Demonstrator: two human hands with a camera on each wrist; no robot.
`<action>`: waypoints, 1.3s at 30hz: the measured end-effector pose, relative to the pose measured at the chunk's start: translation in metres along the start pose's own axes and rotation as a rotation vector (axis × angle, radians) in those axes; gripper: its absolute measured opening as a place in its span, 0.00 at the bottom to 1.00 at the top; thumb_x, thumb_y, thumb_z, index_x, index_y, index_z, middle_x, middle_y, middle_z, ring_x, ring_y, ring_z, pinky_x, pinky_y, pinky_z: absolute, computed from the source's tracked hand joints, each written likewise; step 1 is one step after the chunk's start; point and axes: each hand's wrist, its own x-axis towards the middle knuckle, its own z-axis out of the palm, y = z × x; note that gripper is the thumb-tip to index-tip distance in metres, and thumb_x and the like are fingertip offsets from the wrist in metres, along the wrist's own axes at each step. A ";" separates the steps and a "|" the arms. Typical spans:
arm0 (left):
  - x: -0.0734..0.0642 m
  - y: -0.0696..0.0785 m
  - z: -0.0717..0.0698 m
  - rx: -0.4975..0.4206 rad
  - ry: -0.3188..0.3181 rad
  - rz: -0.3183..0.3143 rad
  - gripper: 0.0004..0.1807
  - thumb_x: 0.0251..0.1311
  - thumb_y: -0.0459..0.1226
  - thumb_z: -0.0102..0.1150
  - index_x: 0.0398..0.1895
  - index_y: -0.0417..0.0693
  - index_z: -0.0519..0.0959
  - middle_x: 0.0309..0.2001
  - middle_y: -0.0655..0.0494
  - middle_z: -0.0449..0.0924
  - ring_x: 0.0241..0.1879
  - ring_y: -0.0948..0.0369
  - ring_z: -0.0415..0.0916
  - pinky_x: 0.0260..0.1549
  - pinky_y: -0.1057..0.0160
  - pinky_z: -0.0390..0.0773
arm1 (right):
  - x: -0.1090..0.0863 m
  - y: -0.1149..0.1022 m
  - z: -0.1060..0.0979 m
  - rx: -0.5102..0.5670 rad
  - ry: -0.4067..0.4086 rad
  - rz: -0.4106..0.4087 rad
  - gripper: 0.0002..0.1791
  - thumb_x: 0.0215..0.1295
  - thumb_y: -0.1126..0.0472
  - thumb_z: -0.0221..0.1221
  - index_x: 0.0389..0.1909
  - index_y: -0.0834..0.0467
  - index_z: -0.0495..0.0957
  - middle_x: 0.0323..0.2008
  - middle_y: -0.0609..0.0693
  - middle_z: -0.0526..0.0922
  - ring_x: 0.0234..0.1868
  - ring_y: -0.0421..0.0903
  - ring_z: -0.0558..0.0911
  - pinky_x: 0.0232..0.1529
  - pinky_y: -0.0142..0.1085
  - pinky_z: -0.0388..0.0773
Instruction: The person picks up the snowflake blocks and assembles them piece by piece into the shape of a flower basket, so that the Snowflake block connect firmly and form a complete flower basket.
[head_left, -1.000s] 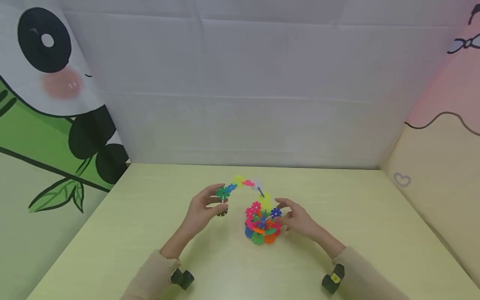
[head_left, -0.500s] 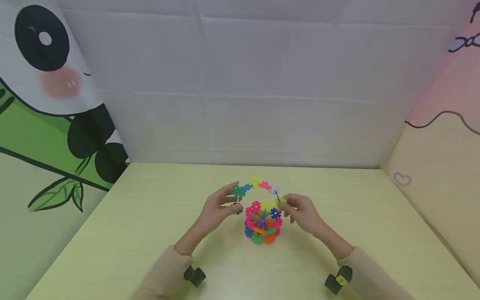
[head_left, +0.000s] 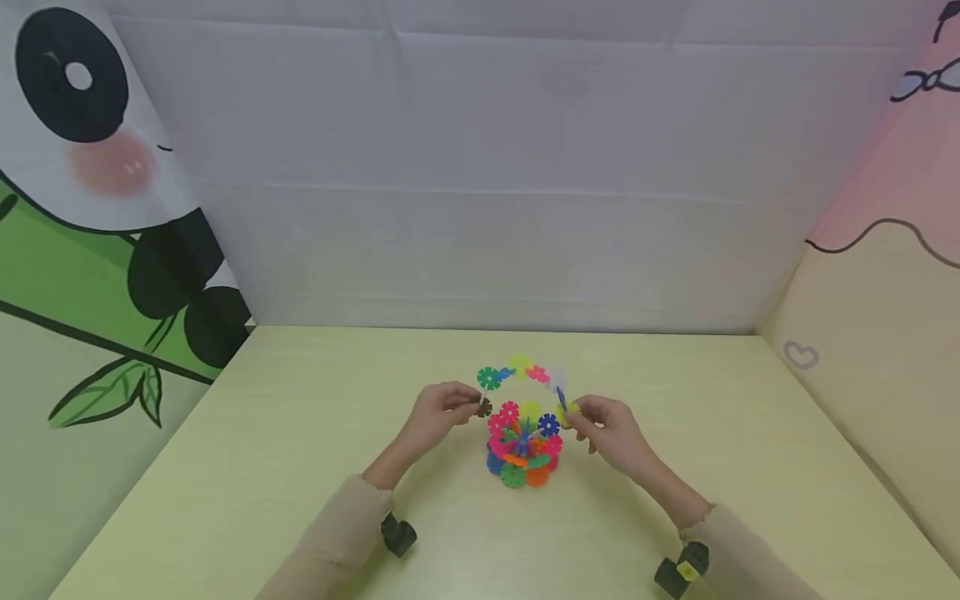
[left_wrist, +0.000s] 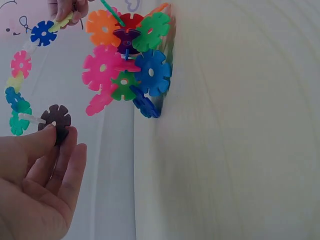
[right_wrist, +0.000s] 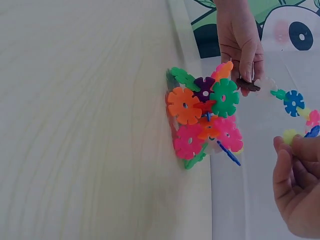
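Note:
An arched chain of snowflake discs (head_left: pixel 537 373) is held up by its two ends above the table. My left hand (head_left: pixel 442 410) pinches the dark brown disc (left_wrist: pixel 56 116) at one end between thumb and fingers. At the other end my right hand (head_left: pixel 613 429) pinches a yellow disc (right_wrist: pixel 290 135), beside a dark blue one (left_wrist: pixel 44 33). Between them run green, blue, yellow, pink and clear discs. Beneath the arch a round, many-coloured cluster of linked snowflake discs (head_left: pixel 513 476) stands on the table, between my hands and touched by neither.
The pale wooden table (head_left: pixel 225 467) reaches back to a white cloth wall (head_left: pixel 480 192). Cartoon-printed panels stand at the left (head_left: pixel 45 367) and right (head_left: pixel 885 350). Each sleeve carries a small dark wrist camera.
My left hand has moved right with the chain and shifted its grip down to the brown end disc. My right hand has left the cluster's side and taken the yellow end disc.

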 end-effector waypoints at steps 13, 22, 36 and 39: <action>0.004 -0.011 0.010 0.086 -0.014 0.070 0.08 0.61 0.25 0.57 0.42 0.30 0.79 0.39 0.41 0.82 0.39 0.48 0.80 0.32 0.61 0.82 | -0.010 0.014 -0.006 -0.027 -0.018 -0.002 0.08 0.67 0.67 0.57 0.40 0.69 0.78 0.32 0.59 0.83 0.25 0.56 0.76 0.19 0.34 0.75; 0.010 -0.016 0.015 0.102 -0.013 0.091 0.07 0.61 0.25 0.57 0.41 0.31 0.80 0.38 0.42 0.82 0.38 0.49 0.80 0.31 0.61 0.81 | -0.014 0.020 -0.009 -0.031 -0.033 0.009 0.08 0.67 0.66 0.57 0.40 0.70 0.78 0.32 0.60 0.82 0.25 0.54 0.76 0.18 0.37 0.76; 0.008 -0.006 0.018 0.108 -0.006 0.074 0.06 0.60 0.22 0.55 0.40 0.27 0.79 0.37 0.37 0.82 0.38 0.43 0.80 0.32 0.51 0.81 | -0.025 0.018 0.001 -0.226 -0.025 -0.069 0.05 0.66 0.69 0.57 0.36 0.66 0.81 0.29 0.53 0.84 0.24 0.43 0.76 0.16 0.31 0.69; 0.003 0.010 0.018 0.108 -0.012 0.068 0.06 0.60 0.20 0.54 0.39 0.25 0.78 0.37 0.34 0.81 0.38 0.41 0.79 0.33 0.48 0.81 | -0.025 0.019 0.003 -0.240 -0.012 -0.053 0.05 0.65 0.70 0.57 0.36 0.66 0.81 0.29 0.53 0.84 0.24 0.43 0.77 0.16 0.31 0.70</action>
